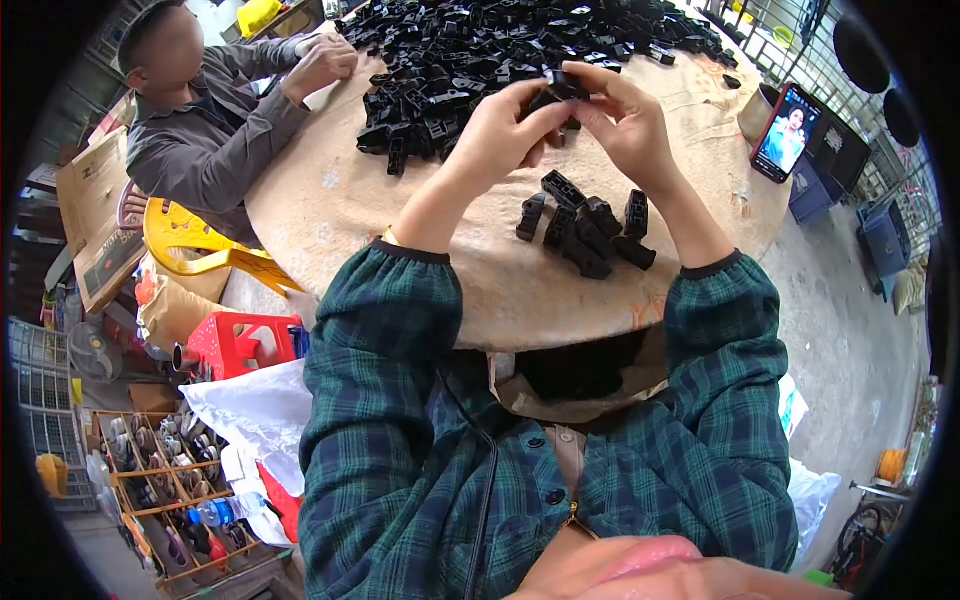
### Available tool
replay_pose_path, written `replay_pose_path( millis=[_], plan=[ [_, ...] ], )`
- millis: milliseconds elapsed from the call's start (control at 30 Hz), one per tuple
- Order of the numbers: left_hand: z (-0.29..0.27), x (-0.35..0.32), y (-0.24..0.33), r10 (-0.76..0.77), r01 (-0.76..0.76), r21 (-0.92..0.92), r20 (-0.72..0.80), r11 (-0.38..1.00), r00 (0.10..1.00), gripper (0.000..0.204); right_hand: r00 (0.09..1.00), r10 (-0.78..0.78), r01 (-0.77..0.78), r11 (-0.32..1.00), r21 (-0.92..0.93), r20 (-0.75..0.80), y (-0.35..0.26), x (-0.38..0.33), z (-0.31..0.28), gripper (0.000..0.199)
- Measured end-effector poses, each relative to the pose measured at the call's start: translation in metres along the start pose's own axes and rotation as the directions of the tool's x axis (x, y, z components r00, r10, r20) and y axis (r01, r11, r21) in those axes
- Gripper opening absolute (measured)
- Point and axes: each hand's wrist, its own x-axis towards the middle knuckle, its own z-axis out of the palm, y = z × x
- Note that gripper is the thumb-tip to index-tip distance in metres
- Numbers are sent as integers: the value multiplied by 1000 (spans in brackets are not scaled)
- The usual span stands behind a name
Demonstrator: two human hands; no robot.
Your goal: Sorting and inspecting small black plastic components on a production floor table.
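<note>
two hands (505,130) (625,120), one phone (787,132) (lit)

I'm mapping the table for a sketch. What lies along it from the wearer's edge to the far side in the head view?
Small cluster of black parts → both hands, left hand and right hand, on one black part → big pile of black parts.

One head-worn fisheye view looks steeply down from above the person's chest, close to both raised hands, facing out across the round table (330,200) toward its far edge. Straight lines bend near the dark rim; no second view exists.
</note>
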Motion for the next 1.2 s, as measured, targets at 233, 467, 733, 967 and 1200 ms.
replay_pose_path(
  millis=[233, 467, 733, 967, 1200],
  plan=[
    [-7, 1, -7, -123, 121, 53, 38, 991, 992, 33, 980, 78, -67, 995, -68, 182, -2, 0, -3, 30],
    [9, 4, -11, 63, -77, -304, -54, 950, 997, 39, 990, 144, -144, 979, 144, 9, 7, -1, 4, 33],
    [9, 2, -19, 114, -147, -180, -181, 973, 977, 26, 982, 93, -77, 992, 98, -166, 1, -4, 14, 31],
    [11, 3, -19, 158, -223, -173, -323, 959, 933, 23, 987, 96, -82, 991, 109, -126, -5, -4, 8, 32],
    [8, 0, -11, 121, -177, -144, -334, 974, 935, 25, 992, 55, -48, 997, 57, -112, -8, -4, 8, 31]
  ],
)
